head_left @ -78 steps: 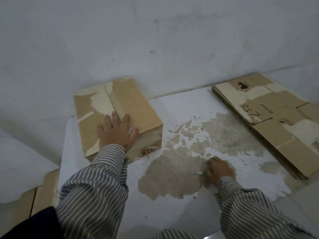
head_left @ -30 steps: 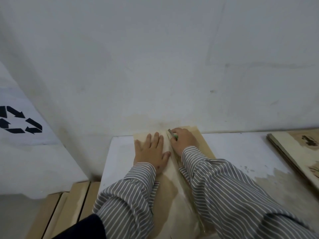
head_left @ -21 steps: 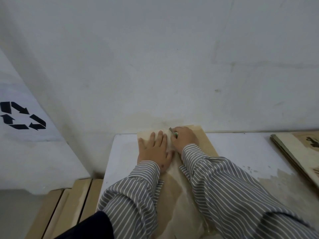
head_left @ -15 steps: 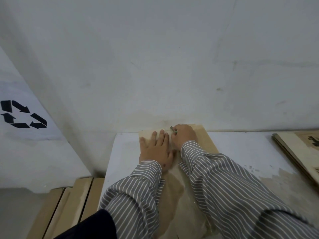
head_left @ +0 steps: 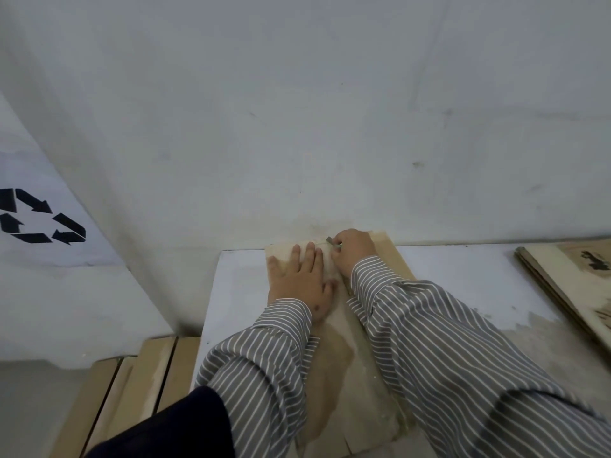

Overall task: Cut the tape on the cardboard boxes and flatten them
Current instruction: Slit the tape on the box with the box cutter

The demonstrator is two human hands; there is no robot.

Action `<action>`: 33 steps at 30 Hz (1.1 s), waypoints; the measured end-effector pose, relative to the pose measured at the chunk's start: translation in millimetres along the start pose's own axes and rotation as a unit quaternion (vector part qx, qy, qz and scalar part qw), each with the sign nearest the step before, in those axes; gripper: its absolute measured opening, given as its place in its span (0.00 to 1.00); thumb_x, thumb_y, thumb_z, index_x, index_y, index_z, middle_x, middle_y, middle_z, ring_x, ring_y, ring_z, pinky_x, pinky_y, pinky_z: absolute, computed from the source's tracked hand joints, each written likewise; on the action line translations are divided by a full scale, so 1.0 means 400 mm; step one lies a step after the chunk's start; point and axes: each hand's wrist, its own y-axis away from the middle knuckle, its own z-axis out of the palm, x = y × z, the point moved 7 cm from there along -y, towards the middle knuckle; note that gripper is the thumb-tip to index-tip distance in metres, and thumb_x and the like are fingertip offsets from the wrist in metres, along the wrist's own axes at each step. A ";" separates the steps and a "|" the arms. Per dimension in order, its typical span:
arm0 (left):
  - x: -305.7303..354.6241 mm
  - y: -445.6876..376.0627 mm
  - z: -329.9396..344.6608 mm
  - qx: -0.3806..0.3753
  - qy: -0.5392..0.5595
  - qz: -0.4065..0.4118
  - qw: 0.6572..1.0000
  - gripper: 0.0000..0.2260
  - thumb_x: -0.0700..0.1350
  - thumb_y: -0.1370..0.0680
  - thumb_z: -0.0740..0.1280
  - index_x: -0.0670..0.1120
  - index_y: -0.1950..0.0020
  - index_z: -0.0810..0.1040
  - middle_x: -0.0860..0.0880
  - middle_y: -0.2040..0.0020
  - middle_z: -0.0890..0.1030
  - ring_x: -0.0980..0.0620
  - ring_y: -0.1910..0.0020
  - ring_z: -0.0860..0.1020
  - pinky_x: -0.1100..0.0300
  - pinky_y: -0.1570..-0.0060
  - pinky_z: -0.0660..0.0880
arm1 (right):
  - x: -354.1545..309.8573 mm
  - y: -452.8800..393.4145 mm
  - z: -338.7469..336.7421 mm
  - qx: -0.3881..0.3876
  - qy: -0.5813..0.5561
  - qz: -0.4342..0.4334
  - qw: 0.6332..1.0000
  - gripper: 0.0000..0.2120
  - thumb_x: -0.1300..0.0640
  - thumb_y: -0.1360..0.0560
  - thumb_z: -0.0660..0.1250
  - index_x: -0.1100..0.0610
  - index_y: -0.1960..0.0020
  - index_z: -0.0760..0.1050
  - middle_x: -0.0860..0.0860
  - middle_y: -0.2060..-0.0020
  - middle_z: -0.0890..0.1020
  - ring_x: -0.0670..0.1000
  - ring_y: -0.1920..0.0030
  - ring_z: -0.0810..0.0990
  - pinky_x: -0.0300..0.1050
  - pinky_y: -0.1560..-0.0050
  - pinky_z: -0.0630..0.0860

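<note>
A brown cardboard box (head_left: 350, 385) stands on the white table (head_left: 463, 276), its far end against the wall. My left hand (head_left: 302, 279) lies flat, fingers straight, on the left top flap. My right hand (head_left: 353, 251) grips a small cutter (head_left: 331, 241) at the far end of the centre seam, its blade tip pointing at the far edge. My striped sleeves hide much of the seam and the right flap.
A stack of flattened cardboard boxes (head_left: 572, 285) lies at the table's right edge. More cardboard sheets (head_left: 132, 391) stand on the floor left of the table. A white sack with a recycling symbol (head_left: 36, 216) is at the left. The wall rises right behind the box.
Since the oldest frame my right hand took the cutter from the table up to the far end of the box's seam. Over the last second both hands have barely moved.
</note>
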 end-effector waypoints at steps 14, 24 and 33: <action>0.001 -0.004 0.001 -0.005 -0.003 0.004 1.000 0.29 0.58 0.19 0.42 0.45 0.22 0.39 0.49 0.22 0.39 0.46 0.23 0.40 0.34 0.31 0.44 | 0.010 0.024 -0.024 0.015 -0.031 0.015 0.999 0.11 0.61 0.24 0.64 0.63 0.45 0.80 0.57 0.45 0.81 0.55 0.43 0.77 0.41 0.44 0.71; 0.002 -0.001 -0.002 -0.006 -0.006 0.005 1.000 0.29 0.58 0.18 0.42 0.45 0.22 0.40 0.49 0.22 0.39 0.46 0.23 0.40 0.34 0.31 0.44 | 0.019 0.084 -0.015 -0.001 -0.027 -0.005 1.000 0.11 0.61 0.23 0.63 0.65 0.45 0.80 0.58 0.44 0.80 0.56 0.43 0.77 0.42 0.42 0.71; 0.004 0.010 -0.006 0.004 -0.020 0.015 1.000 0.29 0.58 0.18 0.42 0.45 0.22 0.40 0.49 0.21 0.40 0.46 0.23 0.42 0.35 0.30 0.47 | 0.041 0.135 -0.024 -0.002 -0.047 -0.008 0.999 0.11 0.58 0.23 0.65 0.62 0.45 0.81 0.56 0.44 0.80 0.55 0.43 0.77 0.41 0.43 0.71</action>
